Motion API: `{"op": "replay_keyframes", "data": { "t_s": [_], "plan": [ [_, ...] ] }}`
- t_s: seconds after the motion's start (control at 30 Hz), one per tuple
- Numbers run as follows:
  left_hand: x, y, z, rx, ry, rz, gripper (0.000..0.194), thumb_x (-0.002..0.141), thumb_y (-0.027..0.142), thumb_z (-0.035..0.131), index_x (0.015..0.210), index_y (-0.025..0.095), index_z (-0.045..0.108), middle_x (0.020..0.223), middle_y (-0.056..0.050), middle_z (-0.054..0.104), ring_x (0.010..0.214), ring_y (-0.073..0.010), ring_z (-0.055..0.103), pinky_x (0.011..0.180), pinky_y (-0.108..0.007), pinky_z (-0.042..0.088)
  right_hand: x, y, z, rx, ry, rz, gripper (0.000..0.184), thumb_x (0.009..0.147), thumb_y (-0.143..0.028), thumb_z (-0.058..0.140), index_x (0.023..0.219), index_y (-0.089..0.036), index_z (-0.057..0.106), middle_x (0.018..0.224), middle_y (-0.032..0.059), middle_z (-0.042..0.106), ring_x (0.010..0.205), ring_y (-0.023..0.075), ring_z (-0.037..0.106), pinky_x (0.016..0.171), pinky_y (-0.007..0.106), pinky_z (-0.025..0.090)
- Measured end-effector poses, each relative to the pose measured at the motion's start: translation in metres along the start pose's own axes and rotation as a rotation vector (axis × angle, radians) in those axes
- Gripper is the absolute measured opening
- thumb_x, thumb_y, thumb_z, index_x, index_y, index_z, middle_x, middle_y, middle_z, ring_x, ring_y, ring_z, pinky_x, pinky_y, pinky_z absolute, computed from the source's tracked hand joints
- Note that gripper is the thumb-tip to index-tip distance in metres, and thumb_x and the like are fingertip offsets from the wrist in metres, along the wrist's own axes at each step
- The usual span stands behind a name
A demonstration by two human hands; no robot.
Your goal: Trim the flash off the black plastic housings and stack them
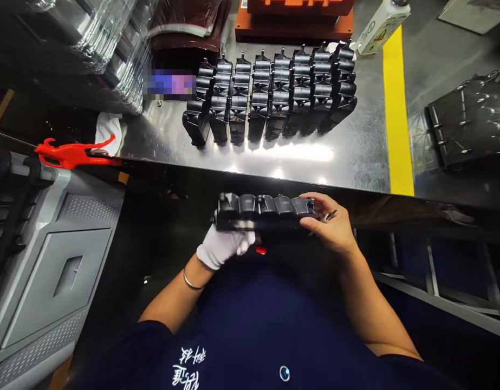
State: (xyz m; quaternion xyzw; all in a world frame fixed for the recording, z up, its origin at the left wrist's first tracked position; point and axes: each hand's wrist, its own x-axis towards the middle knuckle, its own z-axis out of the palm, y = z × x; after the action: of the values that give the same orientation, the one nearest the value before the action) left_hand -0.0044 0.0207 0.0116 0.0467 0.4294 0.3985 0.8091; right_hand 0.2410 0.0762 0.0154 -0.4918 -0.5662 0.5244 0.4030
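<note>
A long black plastic part (266, 211) with a row of rounded humps is held level in front of my body, just off the table's front edge. My left hand (225, 246), in a white glove, grips its left end from below. At the right end, my bare right hand (331, 219) pinches the part between thumb and fingers. A small slim tool with a metallic end (329, 216) also sits in the right hand; its kind is unclear. On the table, several similar black parts (270, 97) stand side by side in a row.
The metal table (355, 157) carries a yellow tape strip (398, 114), an orange fixture (294, 21), a white bottle (382, 27) and a larger black part (473, 119). Wrapped stacks (111, 54) rise at left. A red air gun (75, 153) lies near a grey plastic cart (63, 260).
</note>
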Motion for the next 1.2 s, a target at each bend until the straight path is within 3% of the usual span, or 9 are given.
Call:
{"op": "replay_keyframes", "data": {
  "t_s": [0.07,0.17,0.3,0.4,0.63,0.83,0.97,1.07,1.2],
  "plan": [
    [0.000,0.002,0.002,0.029,-0.018,0.143,0.009,0.072,0.015,0.068,0.078,0.012,0.074,0.079,-0.009,0.073,0.075,-0.0208,0.069,0.067,-0.026,0.054,-0.002,0.003,0.008,0.067,0.085,0.036,0.047,0.062,-0.047,0.083,0.099,-0.023,0.066,0.089,0.0030,0.071,0.080,0.0186,0.068,0.070,0.029,0.056],
    [0.001,-0.001,0.010,0.031,-0.065,0.266,0.022,0.065,0.008,0.075,0.086,0.015,0.074,0.096,-0.006,0.074,0.095,-0.0218,0.068,0.088,-0.033,0.053,-0.008,0.002,0.026,0.134,0.032,0.087,0.048,0.062,-0.047,0.083,0.100,-0.023,0.066,0.093,0.0041,0.072,0.085,0.0204,0.069,0.075,0.032,0.057],
    [0.002,-0.008,0.022,-0.157,0.022,0.274,0.026,0.077,0.017,0.070,0.103,0.018,0.071,0.101,-0.005,0.073,0.097,-0.0194,0.069,0.091,-0.033,0.053,-0.012,-0.006,0.039,0.153,-0.208,0.142,0.049,0.069,-0.058,0.073,0.101,-0.021,0.068,0.085,0.0053,0.073,0.080,0.0214,0.069,0.068,0.033,0.057],
    [0.002,-0.009,0.025,-0.242,0.027,0.253,0.027,0.082,0.014,0.065,0.108,0.017,0.069,0.098,-0.004,0.074,0.094,-0.0171,0.070,0.092,-0.029,0.053,-0.010,-0.012,0.036,0.097,-0.179,0.153,0.036,0.077,-0.053,0.067,0.088,-0.019,0.071,0.076,0.0039,0.071,0.070,0.0174,0.066,0.062,0.029,0.054],
    [0.004,-0.011,0.028,-0.410,0.042,0.090,0.028,0.092,0.009,0.048,0.114,0.012,0.065,0.092,-0.005,0.075,0.085,-0.0139,0.072,0.085,-0.024,0.056,-0.009,-0.014,0.035,-0.033,-0.156,0.032,0.023,0.084,-0.039,0.063,0.075,-0.018,0.068,0.068,0.0015,0.067,0.062,0.0133,0.060,0.058,0.025,0.048],
    [0.005,-0.004,0.028,-0.573,0.076,0.040,0.034,0.099,0.017,0.034,0.116,0.015,0.063,0.088,-0.003,0.075,0.087,-0.0109,0.071,0.090,-0.021,0.053,-0.007,-0.003,0.037,-0.483,0.039,-0.271,0.022,0.088,-0.038,0.057,0.076,-0.020,0.061,0.066,0.0012,0.062,0.057,0.0128,0.055,0.054,0.026,0.041],
    [0.001,-0.005,0.013,-0.380,0.054,0.047,0.023,0.090,0.011,0.050,0.103,0.015,0.068,0.085,-0.003,0.075,0.080,-0.0114,0.072,0.084,-0.020,0.055,-0.001,-0.005,0.024,-0.717,-0.030,-0.186,0.024,0.092,-0.042,0.050,0.085,-0.021,0.058,0.069,0.0014,0.062,0.057,0.0142,0.056,0.053,0.026,0.039],
    [-0.003,-0.009,0.002,-0.190,0.002,0.059,0.014,0.077,0.010,0.066,0.090,0.013,0.070,0.079,-0.003,0.073,0.071,-0.0134,0.071,0.075,-0.022,0.056,-0.002,-0.018,0.020,-0.630,-0.207,-0.329,0.033,0.099,-0.038,0.035,0.082,-0.019,0.057,0.068,0.0018,0.060,0.058,0.0120,0.054,0.056,0.024,0.040],
    [-0.007,-0.009,0.001,-0.044,-0.112,0.095,0.035,0.061,0.016,0.081,0.095,0.014,0.071,0.088,-0.006,0.074,0.081,-0.0227,0.071,0.079,-0.032,0.056,-0.004,-0.033,0.025,-0.509,-0.539,-0.544,0.048,0.091,-0.061,0.042,0.073,-0.018,0.055,0.062,-0.0006,0.053,0.053,0.0097,0.046,0.051,0.023,0.034]
  ]
}}
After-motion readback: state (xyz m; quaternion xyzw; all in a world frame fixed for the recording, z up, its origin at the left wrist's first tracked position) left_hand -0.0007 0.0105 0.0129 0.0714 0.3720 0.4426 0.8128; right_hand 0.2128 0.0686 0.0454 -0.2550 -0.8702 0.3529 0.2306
